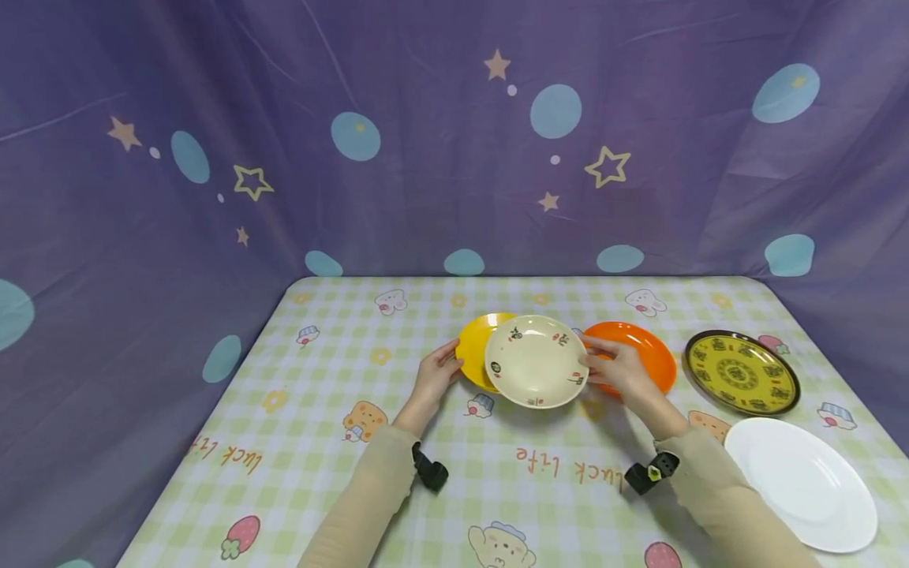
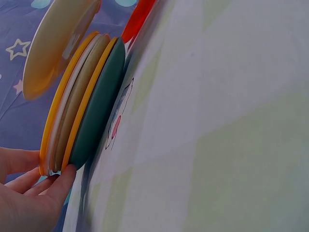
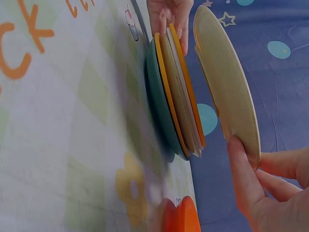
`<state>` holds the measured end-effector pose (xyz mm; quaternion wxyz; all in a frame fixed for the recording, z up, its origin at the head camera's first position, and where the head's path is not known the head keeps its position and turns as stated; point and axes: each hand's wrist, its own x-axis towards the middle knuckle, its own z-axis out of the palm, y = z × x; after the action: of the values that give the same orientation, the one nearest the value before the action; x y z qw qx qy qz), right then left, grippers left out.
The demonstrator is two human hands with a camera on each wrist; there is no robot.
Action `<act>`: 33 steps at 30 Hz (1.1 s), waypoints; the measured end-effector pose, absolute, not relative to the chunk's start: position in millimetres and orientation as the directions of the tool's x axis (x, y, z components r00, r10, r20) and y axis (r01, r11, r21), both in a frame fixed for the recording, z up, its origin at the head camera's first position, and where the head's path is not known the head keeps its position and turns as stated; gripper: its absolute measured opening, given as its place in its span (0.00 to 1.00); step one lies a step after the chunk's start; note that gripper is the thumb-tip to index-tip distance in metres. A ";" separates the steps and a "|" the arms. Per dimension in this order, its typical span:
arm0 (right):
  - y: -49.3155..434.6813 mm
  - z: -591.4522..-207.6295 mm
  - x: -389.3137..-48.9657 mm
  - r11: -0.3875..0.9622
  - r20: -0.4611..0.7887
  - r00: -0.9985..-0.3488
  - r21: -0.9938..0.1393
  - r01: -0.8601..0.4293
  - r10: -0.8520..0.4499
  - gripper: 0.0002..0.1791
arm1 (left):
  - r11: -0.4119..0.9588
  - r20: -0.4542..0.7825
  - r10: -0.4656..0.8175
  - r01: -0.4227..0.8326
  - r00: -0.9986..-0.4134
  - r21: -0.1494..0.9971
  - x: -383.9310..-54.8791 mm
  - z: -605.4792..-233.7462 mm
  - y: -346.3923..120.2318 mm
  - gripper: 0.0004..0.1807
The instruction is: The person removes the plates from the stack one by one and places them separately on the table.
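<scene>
My right hand (image 1: pixel 626 377) pinches the right rim of a cream plate (image 1: pixel 536 361) printed with small dark and red motifs. In the right wrist view the cream plate (image 3: pixel 227 77) is tilted and apart from a stack of plates. My left hand (image 1: pixel 435 380) holds the left edge of that stack, whose top is a yellow plate (image 1: pixel 472 355) partly covered by the cream one. In the left wrist view the stack shows a green plate (image 2: pixel 102 104) at the bottom, with yellow, tan and white rims above; fingers and thumb span its edge.
An orange plate (image 1: pixel 649 359) lies just right of the stack, partly behind my right hand. Farther right are a dark-rimmed, patterned yellow plate (image 1: pixel 741 372) and a white oval plate (image 1: pixel 798 483). A checked cloth (image 1: pixel 298 473) covers the table; a purple curtain (image 1: pixel 440 205) hangs behind.
</scene>
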<state>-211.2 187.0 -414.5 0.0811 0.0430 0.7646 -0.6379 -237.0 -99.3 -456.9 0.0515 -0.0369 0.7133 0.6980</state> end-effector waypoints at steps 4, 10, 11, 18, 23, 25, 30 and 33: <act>192.8 -414.1 -209.3 0.232 -0.175 -0.984 -0.959 0.162 -0.036 0.26 | 0.018 -0.150 0.029 -0.150 -0.988 0.989 -230.8 -443.1 -98.2 0.23; 203.7 -413.9 -205.8 0.285 -0.152 -0.987 -0.949 0.133 -0.045 0.26 | 0.000 -0.163 0.033 -0.163 -0.986 0.987 -232.8 -444.5 -99.2 0.24; 205.8 -413.7 -205.0 0.290 -0.150 -0.987 -0.948 0.129 -0.051 0.25 | -0.003 -0.165 0.029 -0.165 -0.986 0.986 -234.5 -447.4 -99.5 0.24; 219.6 -411.7 -197.3 0.311 -0.170 -0.982 -0.941 0.137 -0.083 0.26 | -0.001 -0.151 0.014 -0.151 -0.988 0.989 -238.5 -456.7 -99.1 0.24; 228.7 -413.0 -191.2 0.266 -0.216 -0.970 -0.947 0.181 -0.110 0.28 | -0.009 -0.162 0.021 -0.162 -0.987 0.987 -235.4 -450.8 -98.5 0.24; 232.9 -413.4 -188.5 0.270 -0.228 -0.967 -0.944 0.190 -0.116 0.28 | -0.006 -0.162 0.022 -0.163 -0.986 0.987 -231.7 -444.6 -97.4 0.24; 244.7 -411.4 -181.3 0.329 -0.254 -0.960 -0.922 0.203 -0.120 0.29 | 0.008 -0.159 0.019 -0.159 -0.987 0.987 -223.6 -431.1 -94.4 0.24; 251.5 -410.0 -177.3 0.359 -0.252 -0.959 -0.913 0.193 -0.127 0.29 | 0.007 -0.164 0.020 -0.163 -0.986 0.987 -222.1 -428.4 -93.8 0.24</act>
<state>-177.3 251.5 -410.0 0.1414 0.0201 0.8121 -0.5657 -222.1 -93.8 -428.4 0.0652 -0.0508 0.7066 0.7028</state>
